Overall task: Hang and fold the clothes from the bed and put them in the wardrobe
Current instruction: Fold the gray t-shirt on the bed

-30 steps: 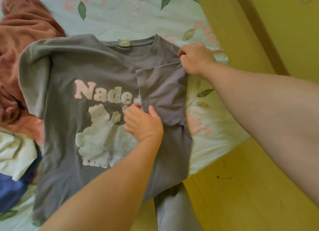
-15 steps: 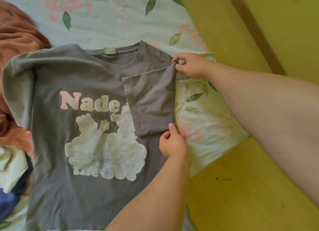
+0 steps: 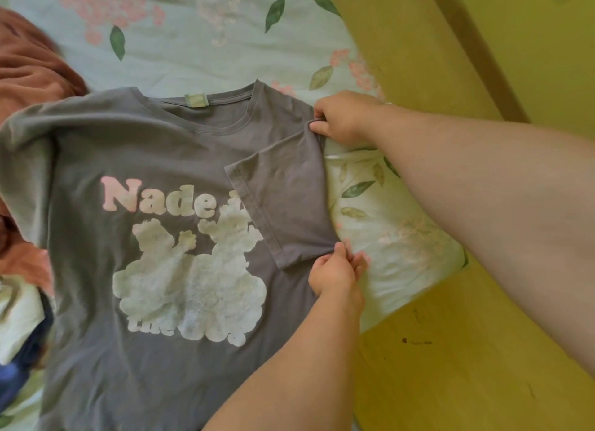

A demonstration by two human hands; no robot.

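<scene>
while right hand (image 3: 341, 121) pinches shirt (image 3: 128, 160) at shoulder fold, fingers curled, left hand (image 3: 335, 274) pinches folded sleeve (image 3: 286, 198) corner.

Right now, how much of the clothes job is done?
Just started. Done: one sleeve is folded in over the grey T-shirt on the bed. In hand: the right hand pinches that fold at the shoulder, the left hand at the sleeve's bottom corner. Left: the other sleeve lies unfolded, the orange cloth lies crumpled, and no wardrobe is in view.
</scene>
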